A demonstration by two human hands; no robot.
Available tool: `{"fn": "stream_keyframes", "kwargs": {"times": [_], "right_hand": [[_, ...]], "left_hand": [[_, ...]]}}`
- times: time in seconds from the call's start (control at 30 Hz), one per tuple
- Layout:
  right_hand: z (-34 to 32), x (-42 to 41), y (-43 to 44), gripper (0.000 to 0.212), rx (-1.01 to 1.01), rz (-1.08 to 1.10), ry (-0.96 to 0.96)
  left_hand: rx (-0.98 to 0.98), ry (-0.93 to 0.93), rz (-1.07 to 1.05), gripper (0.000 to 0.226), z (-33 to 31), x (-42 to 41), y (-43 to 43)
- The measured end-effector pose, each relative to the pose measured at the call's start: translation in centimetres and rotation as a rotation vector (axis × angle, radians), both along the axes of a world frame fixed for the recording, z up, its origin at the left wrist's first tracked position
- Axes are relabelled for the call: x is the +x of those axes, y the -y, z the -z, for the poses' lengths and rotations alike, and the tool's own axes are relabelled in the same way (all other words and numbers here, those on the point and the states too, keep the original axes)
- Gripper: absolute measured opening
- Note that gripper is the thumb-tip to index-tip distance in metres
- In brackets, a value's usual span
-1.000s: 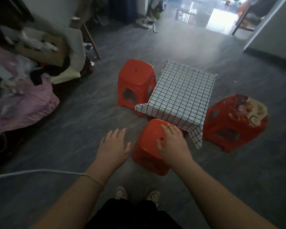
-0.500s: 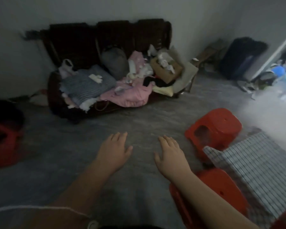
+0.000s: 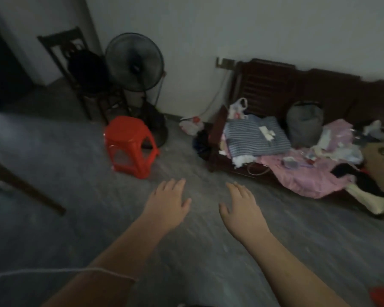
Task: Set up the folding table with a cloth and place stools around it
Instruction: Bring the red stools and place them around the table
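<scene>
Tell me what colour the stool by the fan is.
Red; the stool shows best in the head view, standing on the floor.

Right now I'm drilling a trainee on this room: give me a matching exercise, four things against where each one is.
Things:
1. stool
2. fan
3. striped cloth
4. hands

Places:
A. on the bench
B. on the floor before the fan
C. low centre, spread, empty
D. against the wall, beside a chair

Pairs: 1-B, 2-D, 3-A, 4-C

head cam, looking fwd-down, floor (image 3: 53, 173) prob near
</scene>
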State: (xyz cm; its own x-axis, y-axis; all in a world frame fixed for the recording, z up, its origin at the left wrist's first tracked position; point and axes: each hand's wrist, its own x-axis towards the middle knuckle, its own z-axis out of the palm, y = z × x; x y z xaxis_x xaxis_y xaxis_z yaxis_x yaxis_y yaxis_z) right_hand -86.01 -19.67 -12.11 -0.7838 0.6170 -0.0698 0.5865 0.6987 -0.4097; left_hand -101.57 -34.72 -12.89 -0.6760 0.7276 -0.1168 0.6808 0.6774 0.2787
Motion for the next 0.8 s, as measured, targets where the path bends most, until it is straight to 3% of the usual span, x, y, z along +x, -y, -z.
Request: {"fn": "stream_keyframes", "kwargs": {"times": [0.27,0.8], "right_hand": [[2.2,-16.0,-0.6,0.065,-0.032,-0.218,0.028],[7.0,-52.4,-12.7,0.065,-0.083,-0.447,0.063]], "left_hand": [[-0.04,0.084,-0.257,0.071,2.2,-12.1,3.2],[-0.092,0.203,-0.452,0.068,4.8,-42.1,-6.1]]}}
